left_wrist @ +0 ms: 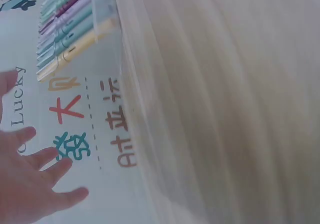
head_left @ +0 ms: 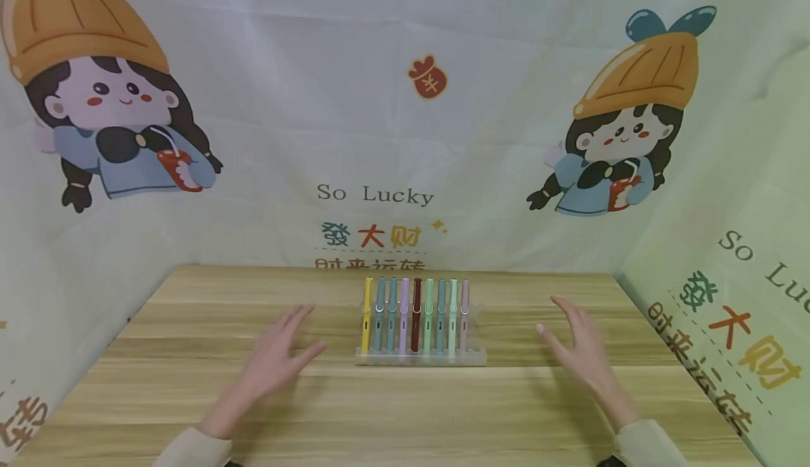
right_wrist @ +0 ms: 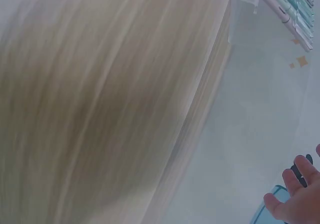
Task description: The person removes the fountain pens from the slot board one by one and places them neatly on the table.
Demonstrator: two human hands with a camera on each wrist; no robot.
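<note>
A clear plastic rack stands at the middle of the wooden table. It holds several pens upright in a row: yellow at the left, teal, lilac, dark red, mint and pale pink. My left hand hovers left of the rack with fingers spread and holds nothing. My right hand is right of the rack, fingers straight, also empty. In the left wrist view the left hand shows with spread fingers and the pens lie beyond. The right wrist view shows fingertips of the right hand and the rack's end.
A printed cloth backdrop with cartoon figures and lettering hangs behind the table and along both sides. The table's far edge meets the cloth just behind the rack.
</note>
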